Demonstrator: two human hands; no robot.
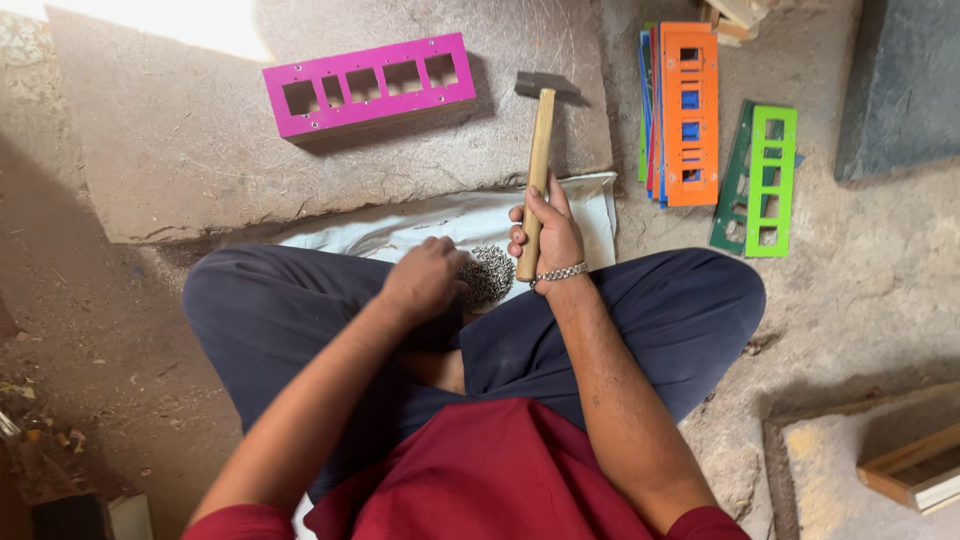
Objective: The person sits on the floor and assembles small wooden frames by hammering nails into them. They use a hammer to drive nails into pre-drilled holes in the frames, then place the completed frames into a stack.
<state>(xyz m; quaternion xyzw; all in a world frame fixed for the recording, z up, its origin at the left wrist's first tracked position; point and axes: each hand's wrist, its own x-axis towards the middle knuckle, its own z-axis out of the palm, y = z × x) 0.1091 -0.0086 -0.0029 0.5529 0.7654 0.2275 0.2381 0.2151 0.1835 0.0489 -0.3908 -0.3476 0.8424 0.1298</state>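
My right hand (548, 232) grips the wooden handle of a hammer (540, 140), whose metal head rests on a flat stone slab (180, 150). My left hand (425, 278) reaches with bunched fingers into a pile of small nails (488, 274) lying on a white cloth (400, 228) in front of my crossed legs. Whether it holds a nail is hidden. A magenta box frame with several rectangular cut-outs (368, 84) lies on the slab, beyond both hands.
To the right on the ground lies a stack of coloured cut-out panels with an orange one on top (690, 112), and green panels (762, 180) beside it. A wooden frame (915, 468) sits at the lower right. A dark slab (905, 80) is at the upper right.
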